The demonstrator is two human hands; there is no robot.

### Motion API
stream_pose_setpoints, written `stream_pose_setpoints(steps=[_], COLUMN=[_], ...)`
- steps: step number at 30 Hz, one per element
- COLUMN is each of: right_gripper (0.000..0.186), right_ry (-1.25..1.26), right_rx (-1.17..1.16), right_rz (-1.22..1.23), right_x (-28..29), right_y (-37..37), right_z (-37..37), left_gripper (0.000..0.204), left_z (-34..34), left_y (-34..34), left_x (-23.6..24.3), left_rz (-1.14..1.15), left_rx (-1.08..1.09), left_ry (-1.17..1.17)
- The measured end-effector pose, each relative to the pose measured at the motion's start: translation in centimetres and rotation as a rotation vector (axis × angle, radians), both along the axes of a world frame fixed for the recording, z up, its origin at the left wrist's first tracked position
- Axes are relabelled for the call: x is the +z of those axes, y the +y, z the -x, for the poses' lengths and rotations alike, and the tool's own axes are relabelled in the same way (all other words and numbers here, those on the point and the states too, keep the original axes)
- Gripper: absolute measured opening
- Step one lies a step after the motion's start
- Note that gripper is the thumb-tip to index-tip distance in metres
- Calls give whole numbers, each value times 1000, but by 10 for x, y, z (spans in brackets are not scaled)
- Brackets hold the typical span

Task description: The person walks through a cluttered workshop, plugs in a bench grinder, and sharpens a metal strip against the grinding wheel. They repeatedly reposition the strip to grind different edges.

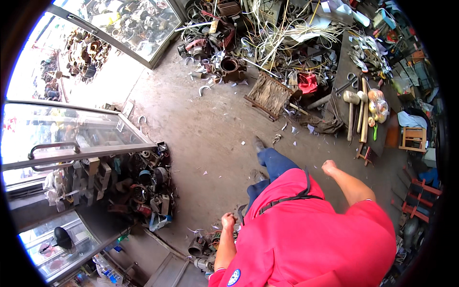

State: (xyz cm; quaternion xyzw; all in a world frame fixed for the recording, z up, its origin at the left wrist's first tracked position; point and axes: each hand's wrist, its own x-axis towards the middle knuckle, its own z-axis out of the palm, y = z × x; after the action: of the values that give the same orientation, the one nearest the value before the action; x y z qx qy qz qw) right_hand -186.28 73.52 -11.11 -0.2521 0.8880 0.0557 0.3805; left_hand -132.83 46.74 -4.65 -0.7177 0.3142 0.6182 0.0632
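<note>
Both hands hang empty and curled into loose fists: the left hand [228, 220] above a small grey electric motor [196, 247] on the concrete floor [201, 129], the right hand [329, 167] near the dark worktop [340, 76]. There a wooden-handled mallet [351, 107] lies, head far, handle pointing near.

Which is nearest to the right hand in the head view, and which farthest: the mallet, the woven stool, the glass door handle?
From the right hand:
1. Mallet, on the dark bench up and to the right.
2. Woven stool, tipped on the floor, up and to the left.
3. Door handle, far left on the glass door.
</note>
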Motion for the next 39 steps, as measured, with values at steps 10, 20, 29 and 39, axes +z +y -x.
stream_pose_setpoints(steps=[10, 20, 29, 39], right_gripper=[23, 30, 10, 29], right_ry=[-180, -328, -28, -312], right_rx=[108, -310, -556, -869], right_rz=[232, 525, 229, 144], right_x=[31, 136, 83, 109], right_y=[-287, -509, -331, -374], right_z=[21, 57, 17, -37], left_gripper=[22, 27, 27, 44], left_z=[73, 156, 151, 297], left_y=[-139, -331, -475, -646], left_x=[38, 74, 15, 60], left_rz=[56, 143, -1, 527], left_rx=[84, 61, -406, -411], left_ry=[-16, 118, -69, -2])
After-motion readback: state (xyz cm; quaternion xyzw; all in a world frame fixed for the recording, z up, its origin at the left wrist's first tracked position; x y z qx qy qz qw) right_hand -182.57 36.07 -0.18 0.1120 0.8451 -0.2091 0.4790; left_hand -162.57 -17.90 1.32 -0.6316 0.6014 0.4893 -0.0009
